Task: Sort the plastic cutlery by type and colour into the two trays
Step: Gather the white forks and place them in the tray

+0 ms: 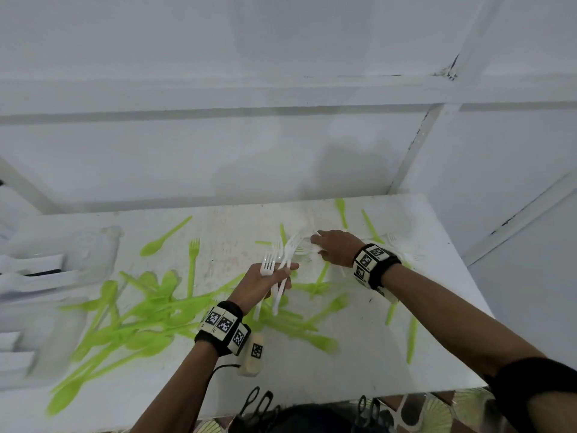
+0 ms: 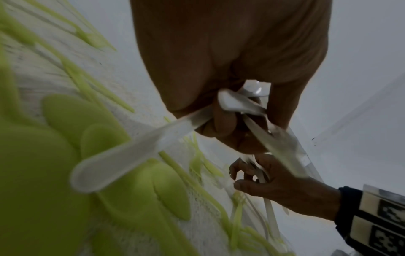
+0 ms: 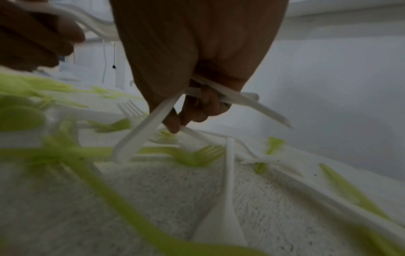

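Two hands work over a white bench [image 1: 368,348] strewn w/ plastic cutlery. L hand [image 1: 262,284], near the bench's middle, grips a bunch of white forks [image 1: 274,260], tines up and fanned toward the far edge, handles sticking out below the palm. Left wrist view confirms fingers [image 2: 223,121] curled round several white handles. R hand [image 1: 335,246], just beyond and to the right, toward the far right corner, reaches into a patch of white pieces [image 1: 304,250]; right wrist view shows its fingers [image 3: 203,107] closed round a few white handles [image 3: 245,100] while a fingertip touches more white cutlery lying on the bench. Type of those pieces can't be told, too blurred. Green spoons [image 1: 137,320] lie heaped by the left half, running to the near left corner; a lone green fork [image 1: 192,264] sits apart nearer the far edge; other green pieces [image 1: 412,339] scatter along the right side. Trays [image 1: 56,276] stand at the left edge, well apart from both hands, contents unclear.
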